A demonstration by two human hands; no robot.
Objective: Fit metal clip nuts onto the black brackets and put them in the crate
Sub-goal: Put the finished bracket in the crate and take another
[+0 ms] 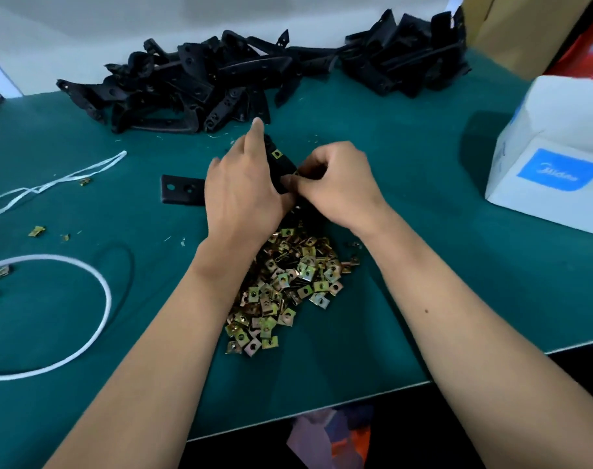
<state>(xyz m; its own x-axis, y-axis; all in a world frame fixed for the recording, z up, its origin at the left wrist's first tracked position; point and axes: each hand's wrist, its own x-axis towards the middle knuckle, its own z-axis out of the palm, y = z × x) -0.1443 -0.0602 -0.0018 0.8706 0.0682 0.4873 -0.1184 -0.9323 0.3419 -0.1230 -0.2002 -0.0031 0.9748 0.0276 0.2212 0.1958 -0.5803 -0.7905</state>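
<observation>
Both left hand (244, 194) and right hand (335, 184) grip a black bracket (281, 164) (one brass-coloured clip fitted).

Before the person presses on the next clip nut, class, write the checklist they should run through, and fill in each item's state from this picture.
1. Bracket in hand gripped by the left hand: ok.
2. One clip nut already seated on it: ok.
3. Right hand pinching at the bracket's edge: ok; whether it holds a nut: cannot tell.
4. Clip nut pile close, between the forearms: ok.
5. Bracket heap stocked: ok.
6. Crate in view for finished parts: not ok, none visible.
</observation>
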